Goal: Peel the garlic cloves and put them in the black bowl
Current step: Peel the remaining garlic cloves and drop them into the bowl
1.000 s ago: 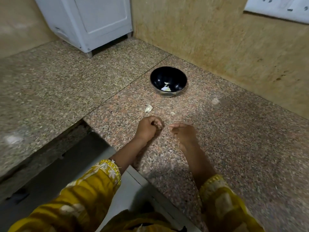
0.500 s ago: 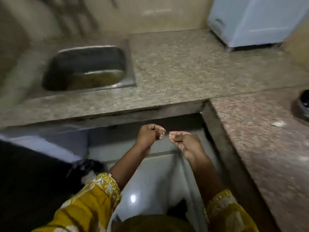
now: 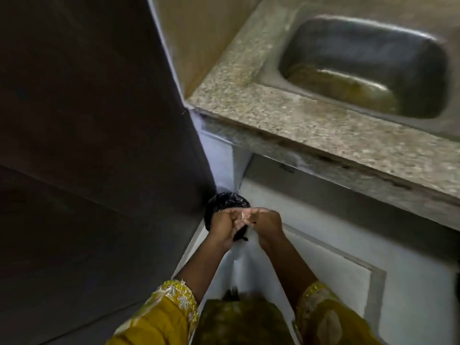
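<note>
My left hand (image 3: 224, 229) and my right hand (image 3: 270, 226) are pressed together in front of me, with the fingers stretched out and overlapping. They hover directly over a small bin lined with a black bag (image 3: 225, 202), which stands on the floor in the corner. A small pale fleck shows between the fingers; I cannot tell whether it is garlic skin. The black bowl and the garlic cloves are outside the view.
A steel sink (image 3: 361, 66) is set in the speckled granite counter (image 3: 298, 128) at the upper right. Below the counter is a white cabinet door (image 3: 348, 282). A tall dark panel (image 3: 87, 120) fills the left side, close to the bin.
The view swung left and down from the counter with the bowl to the floor bin. My hands went from pinching something small to lying flat against each other over the bin.
</note>
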